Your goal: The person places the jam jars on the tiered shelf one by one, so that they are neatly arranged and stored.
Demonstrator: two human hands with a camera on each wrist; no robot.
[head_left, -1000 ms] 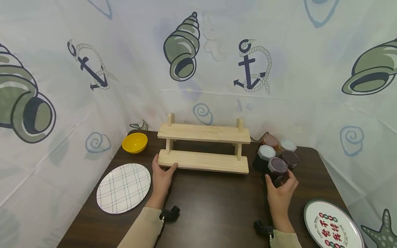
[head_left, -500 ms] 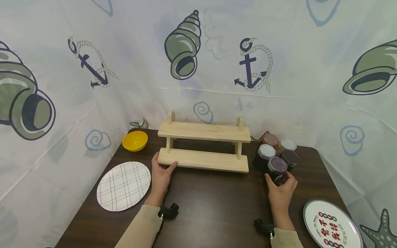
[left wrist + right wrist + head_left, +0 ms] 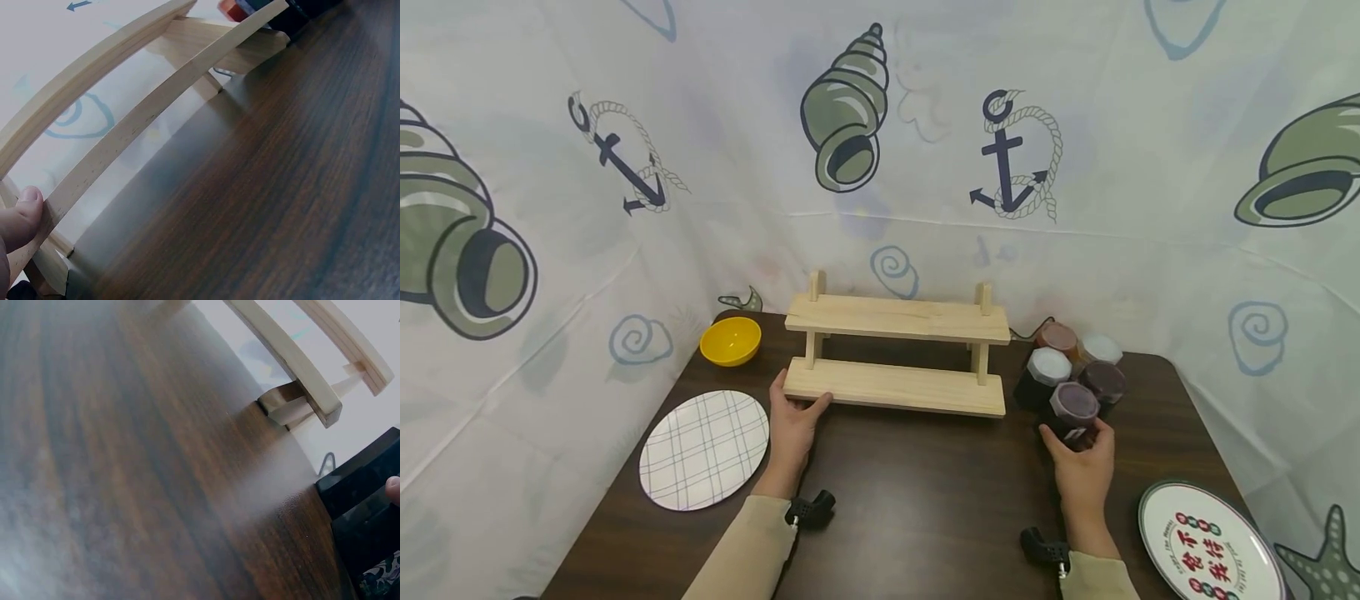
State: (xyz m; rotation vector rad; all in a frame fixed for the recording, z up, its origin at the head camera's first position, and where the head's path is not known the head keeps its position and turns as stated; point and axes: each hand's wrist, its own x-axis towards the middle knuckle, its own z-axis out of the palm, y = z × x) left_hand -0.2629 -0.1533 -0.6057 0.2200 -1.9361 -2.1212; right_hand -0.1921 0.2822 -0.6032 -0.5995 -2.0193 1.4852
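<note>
A two-tier wooden shelf rack (image 3: 895, 386) stands at the back middle of the table. My left hand (image 3: 792, 433) grips the left end of its lower board, and in the left wrist view the thumb (image 3: 26, 215) lies against the board's front edge. To the rack's right, my right hand (image 3: 1084, 479) holds the front jar (image 3: 1075, 404), dark with a purplish lid, between thumb and fingers. Behind it cluster a white-lidded jar (image 3: 1047, 371), a dark-lidded jar (image 3: 1103, 382) and others. The right wrist view shows just one fingertip (image 3: 393, 489) on a black jar side.
A yellow bowl (image 3: 731, 342) sits at the back left, with a checked white plate (image 3: 704, 450) in front of it. At the right front lies a white plate with red characters (image 3: 1210, 546). A patterned curtain (image 3: 925, 167) hangs behind the dark wooden table (image 3: 925, 492).
The head view has shifted slightly. My left hand stays on the rack, and my right fingers have drawn in a little around the front jar. The rack and jars look unmoved.
</note>
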